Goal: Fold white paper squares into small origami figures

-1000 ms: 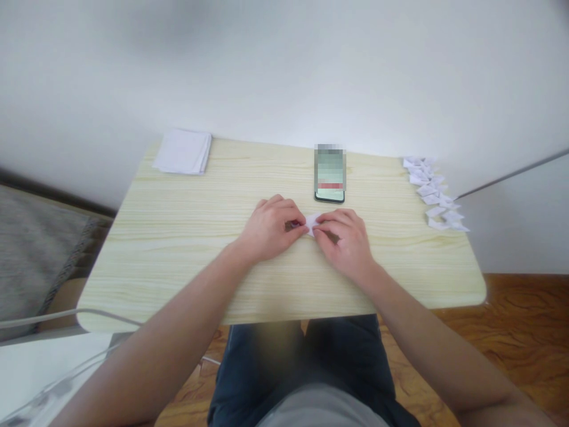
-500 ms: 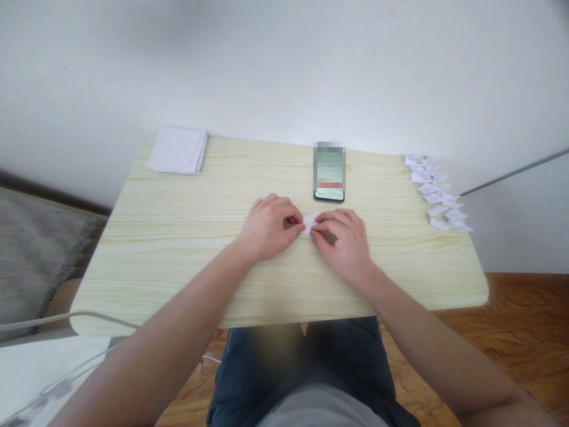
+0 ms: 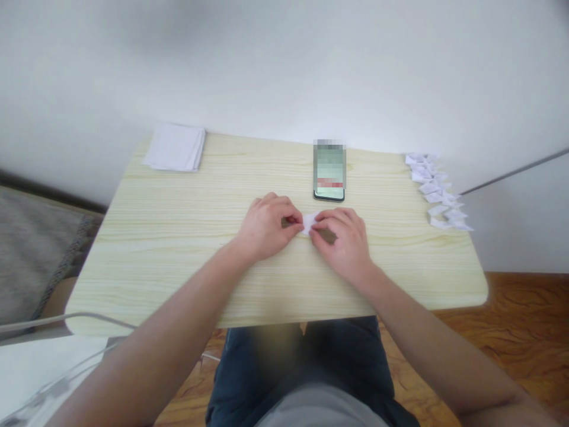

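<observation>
Pretty plain getup: dark blue jeans [image 3: 355, 356], grey shirt [image 3: 320, 410] (blurry at the bottom edge), left hand [image 3: 265, 230] and right hand [image 3: 349, 248] are bare, forearms [image 3: 186, 308] too.

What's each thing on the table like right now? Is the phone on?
left hand: closed on the paper piece
right hand: closed on the paper piece
paper piece: folded small, pinched from both sides
phone: lying flat, screen lit
paper stack: flat, unfolded, back left corner
folded pieces: folded, clustered along the right edge

Phone [image 3: 329, 178] back-ctr of table [image 3: 178, 249], paper stack [image 3: 175, 147] back-L corner, folded pcs [image 3: 438, 193] R edge
</observation>
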Demonstrator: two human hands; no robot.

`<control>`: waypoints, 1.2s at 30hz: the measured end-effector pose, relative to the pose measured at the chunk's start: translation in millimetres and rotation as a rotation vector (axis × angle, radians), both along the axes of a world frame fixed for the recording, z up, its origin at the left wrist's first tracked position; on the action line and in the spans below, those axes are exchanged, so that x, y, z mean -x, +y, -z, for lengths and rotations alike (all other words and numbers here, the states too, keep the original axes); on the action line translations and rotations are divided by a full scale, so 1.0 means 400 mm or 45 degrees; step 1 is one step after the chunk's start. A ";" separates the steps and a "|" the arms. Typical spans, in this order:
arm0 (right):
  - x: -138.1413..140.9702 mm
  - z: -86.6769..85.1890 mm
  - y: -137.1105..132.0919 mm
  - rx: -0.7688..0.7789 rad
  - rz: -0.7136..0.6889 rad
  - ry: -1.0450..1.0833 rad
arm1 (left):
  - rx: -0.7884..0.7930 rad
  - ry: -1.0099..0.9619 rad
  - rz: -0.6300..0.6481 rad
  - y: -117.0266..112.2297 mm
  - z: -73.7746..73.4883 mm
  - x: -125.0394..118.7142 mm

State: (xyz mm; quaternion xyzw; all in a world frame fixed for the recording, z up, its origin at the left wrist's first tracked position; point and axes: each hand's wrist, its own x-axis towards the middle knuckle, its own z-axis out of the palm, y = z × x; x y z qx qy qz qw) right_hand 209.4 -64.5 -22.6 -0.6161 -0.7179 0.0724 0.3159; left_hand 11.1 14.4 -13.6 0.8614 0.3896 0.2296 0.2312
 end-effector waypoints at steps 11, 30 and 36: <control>0.002 -0.003 -0.006 0.007 -0.009 -0.026 | -0.078 -0.047 0.004 -0.009 0.015 0.005; 0.002 -0.002 -0.015 0.019 -0.044 -0.055 | -0.053 -0.078 0.085 0.000 0.010 0.023; -0.001 0.000 -0.020 0.004 -0.051 -0.053 | -0.066 -0.081 0.103 0.003 0.010 0.026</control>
